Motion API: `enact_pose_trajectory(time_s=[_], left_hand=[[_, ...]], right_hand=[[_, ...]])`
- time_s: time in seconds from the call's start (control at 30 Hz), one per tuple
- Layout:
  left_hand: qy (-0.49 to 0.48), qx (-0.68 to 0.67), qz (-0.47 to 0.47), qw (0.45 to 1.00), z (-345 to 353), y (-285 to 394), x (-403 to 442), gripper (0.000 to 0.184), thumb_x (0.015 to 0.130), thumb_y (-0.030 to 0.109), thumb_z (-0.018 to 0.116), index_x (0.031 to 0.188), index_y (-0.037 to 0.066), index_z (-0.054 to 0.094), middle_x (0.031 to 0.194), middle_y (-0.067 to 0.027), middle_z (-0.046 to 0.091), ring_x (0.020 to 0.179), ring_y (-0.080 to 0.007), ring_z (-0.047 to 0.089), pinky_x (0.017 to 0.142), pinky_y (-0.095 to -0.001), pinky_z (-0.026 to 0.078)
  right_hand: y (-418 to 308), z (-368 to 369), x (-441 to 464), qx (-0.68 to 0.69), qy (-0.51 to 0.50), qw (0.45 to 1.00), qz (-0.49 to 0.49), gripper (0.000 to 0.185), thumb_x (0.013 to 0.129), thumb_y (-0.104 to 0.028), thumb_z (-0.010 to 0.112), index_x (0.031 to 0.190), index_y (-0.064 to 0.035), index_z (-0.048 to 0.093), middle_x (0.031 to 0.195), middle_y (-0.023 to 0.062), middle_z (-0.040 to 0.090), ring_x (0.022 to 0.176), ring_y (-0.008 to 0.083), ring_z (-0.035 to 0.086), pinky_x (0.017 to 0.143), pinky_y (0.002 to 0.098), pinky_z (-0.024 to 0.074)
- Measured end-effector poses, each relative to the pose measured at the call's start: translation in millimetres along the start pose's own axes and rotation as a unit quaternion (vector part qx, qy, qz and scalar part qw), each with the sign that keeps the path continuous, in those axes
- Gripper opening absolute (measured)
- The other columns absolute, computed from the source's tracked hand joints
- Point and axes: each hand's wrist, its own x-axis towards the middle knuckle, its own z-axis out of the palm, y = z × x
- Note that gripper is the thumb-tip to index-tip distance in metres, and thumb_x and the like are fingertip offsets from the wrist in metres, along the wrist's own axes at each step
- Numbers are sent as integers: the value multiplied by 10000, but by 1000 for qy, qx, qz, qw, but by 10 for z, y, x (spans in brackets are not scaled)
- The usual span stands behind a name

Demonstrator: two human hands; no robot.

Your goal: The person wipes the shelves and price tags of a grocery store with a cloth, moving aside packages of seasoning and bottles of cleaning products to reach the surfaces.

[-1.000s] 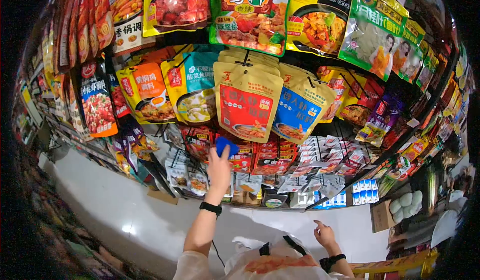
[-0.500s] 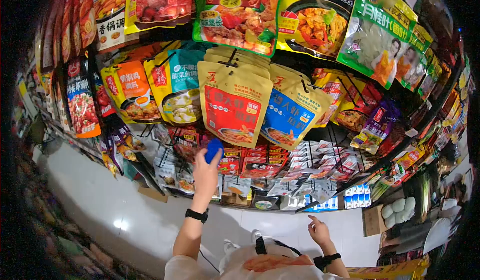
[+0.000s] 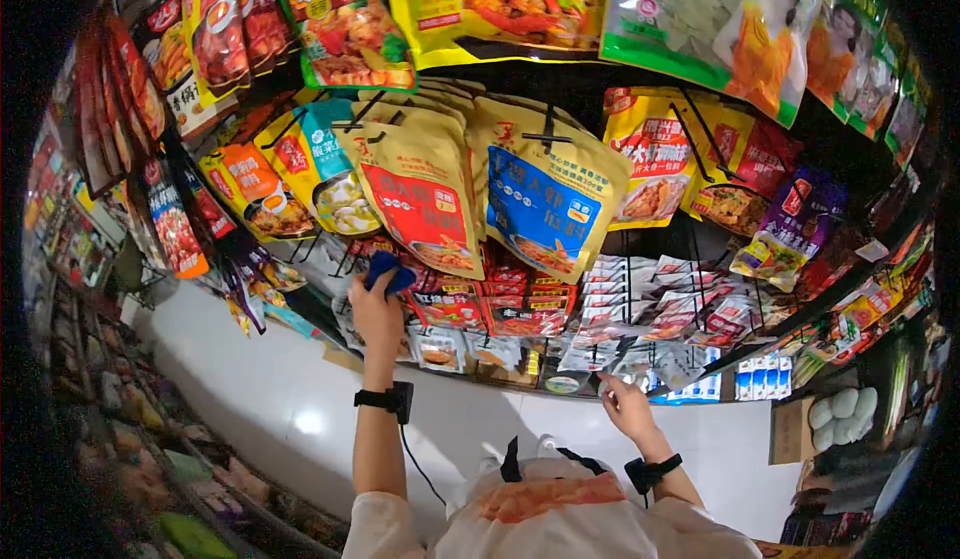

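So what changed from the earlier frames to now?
Right hand moved up from over the floor to the bottom row of goods; can't tell if it touches them. The head view shifted, so the hanging pouches sit differently in frame. Nothing visibly newly grabbed or let go. Same: left hand holding the blue cloth by the red packets.

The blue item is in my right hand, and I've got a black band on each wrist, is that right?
Not quite: in the head view, the blue item is in your left hand, not your right hand. The black bands are on both wrists, as you said.
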Motion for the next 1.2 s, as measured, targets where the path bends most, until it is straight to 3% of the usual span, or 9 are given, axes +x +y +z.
enact_pose_trajectory(time_s=[0.1,0.2,0.27,0.33,0.67,0.8,0.93,1.07,1.2], left_hand=[[-4,-154,142,978,178,-34,-32,430,715,-62,584,1086,131,682,1142,-165,526,1081,-366,516,958,-406,417],[-101,-276,-1,956,403,-341,67,431,723,-72,568,1083,140,676,1116,-168,534,1078,-375,521,939,-419,429],[32,-26,68,997,-7,87,71,382,721,-67,567,1028,127,684,1092,-163,539,1027,-387,538,891,-435,457],[20,-34,160,986,-76,271,106,390,724,-66,570,1051,117,677,1100,-171,538,1029,-394,535,875,-436,465],[-15,22,172,985,196,322,72,451,709,-61,585,1118,119,653,1109,-189,541,1029,-407,537,857,-458,473],[-38,145,31,988,65,116,-127,398,747,21,568,1116,138,658,1123,-212,559,1045,-401,545,860,-477,480],[74,110,-20,991,-227,525,-469,387,744,54,581,1119,126,648,1106,-203,564,1039,-407,546,843,-476,476],[-61,-151,189,968,106,1121,-948,547,672,-34,634,1188,145,599,1120,-178,562,1041,-397,545,834,-479,473],[-63,-56,244,966,267,1613,-780,537,698,8,675,1207,159,593,1211,-138,544,1073,-395,540,878,-465,477]], right_hand=[[111,-81,20,19,19,1000,-12,431,830,-47,609,1253,-106,550,762,83,635,626,243,611,612,389,477],[263,-141,8,14,11,1000,-20,425,831,-41,607,1249,-103,556,768,87,640,629,249,611,608,388,475],[294,-206,-31,42,3,999,13,414,834,-56,604,1243,-109,560,774,94,654,630,268,615,647,394,484],[394,-230,-18,65,-2,997,41,404,838,-71,601,1237,-115,565,781,101,668,631,288,618,686,400,493],[814,-352,-175,58,-1,998,22,397,836,-38,616,1227,-77,562,804,103,668,632,263,609,640,388,477],[908,-404,-252,48,14,999,17,394,830,-36,620,1219,-65,561,795,103,665,623,257,603,643,388,478],[1004,-450,-302,74,11,996,48,391,829,-31,616,1215,-64,563,793,107,662,632,252,607,645,392,479],[1085,-369,-303,57,19,998,34,386,829,-34,614,1211,-57,566,796,109,661,645,253,612,650,397,480],[1080,-283,-257,52,34,998,1,395,828,-40,613,1220,-63,565,796,104,657,642,259,609,649,395,478]])
